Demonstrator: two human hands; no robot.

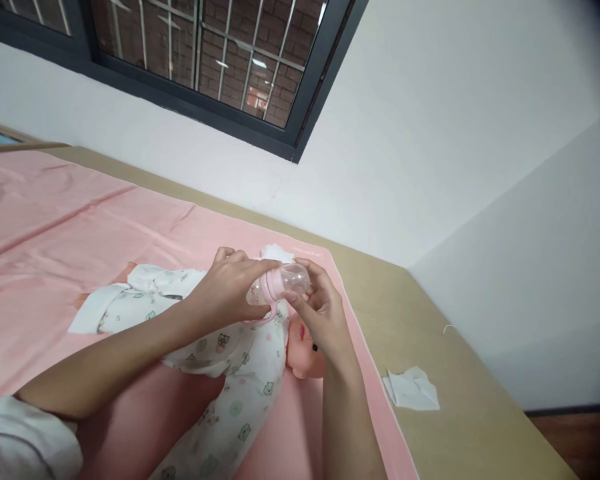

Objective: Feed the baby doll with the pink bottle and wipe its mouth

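Note:
A baby bottle (275, 285) with a pink collar, pink handle and clear cap is held sideways between my two hands, above a doll. My left hand (233, 283) is wrapped round the bottle's body. The fingers of my right hand (323, 297) close round the clear cap at the other end. Below lies the doll (304, 347) on its back, dressed in a white patterned outfit (245, 353). Its head is partly hidden by my right hand and wrist, and my left forearm crosses over its body.
A pink sheet (55, 220) covers much of the wooden table (380, 300). On the wood at right lies a crumpled white tissue (413, 388). Another white cloth or tissue (277, 253) sits just behind my hands. A wall and a barred window (205, 60) stand behind.

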